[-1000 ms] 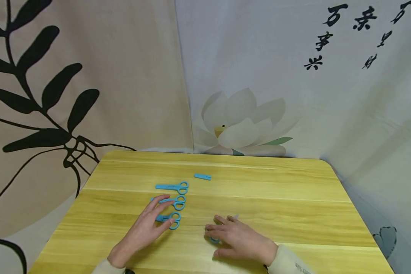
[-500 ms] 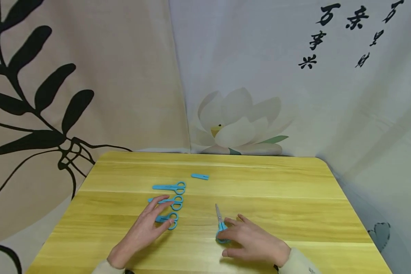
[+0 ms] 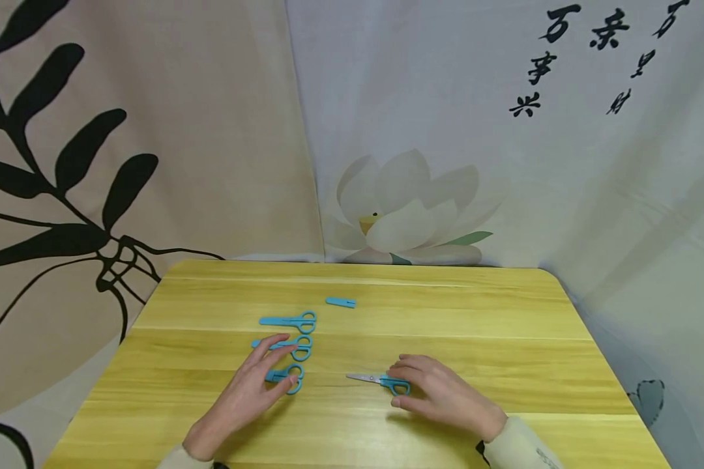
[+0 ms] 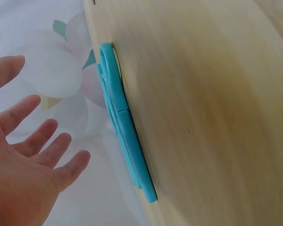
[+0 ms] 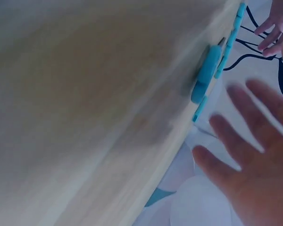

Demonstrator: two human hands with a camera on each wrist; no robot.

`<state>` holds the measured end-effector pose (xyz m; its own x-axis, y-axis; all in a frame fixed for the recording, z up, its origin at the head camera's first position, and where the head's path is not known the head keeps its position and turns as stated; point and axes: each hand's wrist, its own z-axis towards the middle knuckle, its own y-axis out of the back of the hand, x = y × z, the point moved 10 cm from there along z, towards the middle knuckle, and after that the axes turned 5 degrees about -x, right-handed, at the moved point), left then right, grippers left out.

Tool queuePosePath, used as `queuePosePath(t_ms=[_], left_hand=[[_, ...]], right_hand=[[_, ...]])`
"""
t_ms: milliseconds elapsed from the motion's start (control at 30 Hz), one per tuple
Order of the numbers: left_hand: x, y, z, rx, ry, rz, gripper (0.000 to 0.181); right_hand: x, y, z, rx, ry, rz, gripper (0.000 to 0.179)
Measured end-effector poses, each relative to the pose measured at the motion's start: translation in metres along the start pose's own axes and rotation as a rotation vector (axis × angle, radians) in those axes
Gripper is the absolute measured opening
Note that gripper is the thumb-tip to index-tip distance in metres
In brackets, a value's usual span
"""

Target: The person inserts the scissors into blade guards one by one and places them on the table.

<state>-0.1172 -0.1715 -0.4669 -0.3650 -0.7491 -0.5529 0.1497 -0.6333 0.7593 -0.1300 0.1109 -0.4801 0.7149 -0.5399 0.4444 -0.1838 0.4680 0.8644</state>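
Note:
A pair of scissors with bare metal blades and blue handles (image 3: 394, 383) lies on the table, blades pointing left. My right hand (image 3: 440, 394) is beside its handles, overlapping them in the head view; in the right wrist view the fingers (image 5: 231, 141) are spread and apart from the scissors (image 5: 207, 73). My left hand (image 3: 249, 387) hovers with relaxed fingers over the middle scissors (image 3: 302, 346) and nearest scissors (image 3: 295, 378), partly hiding both. Behind them lies another pair of scissors, its blades in a blue sheath (image 3: 278, 321). In the left wrist view, sheathed scissors (image 4: 125, 122) lie beyond the fingers.
A loose blue blade sheath (image 3: 340, 302) lies farther back on the wooden table (image 3: 475, 312). The three scissors at left form a column, handles to the right. A printed curtain (image 3: 240, 130) hangs behind the table's far edge.
The bare-bladed scissors have turned from blades pointing away to blades pointing left. My right hand has moved right and slightly away from me. My left hand has stayed in place.

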Motion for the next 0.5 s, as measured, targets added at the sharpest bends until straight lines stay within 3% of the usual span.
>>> queuePosePath(t_ms=[300, 500], left_hand=[[0.001, 0.002, -0.002, 0.002, 0.009, 0.0, 0.05], [0.001, 0.003, -0.003, 0.005, 0.015, -0.006, 0.051]], right_hand=[[-0.017, -0.01, 0.013, -0.062, -0.219, 0.2, 0.062], [-0.022, -0.02, 0.016, -0.027, -0.256, 0.18, 0.059]])
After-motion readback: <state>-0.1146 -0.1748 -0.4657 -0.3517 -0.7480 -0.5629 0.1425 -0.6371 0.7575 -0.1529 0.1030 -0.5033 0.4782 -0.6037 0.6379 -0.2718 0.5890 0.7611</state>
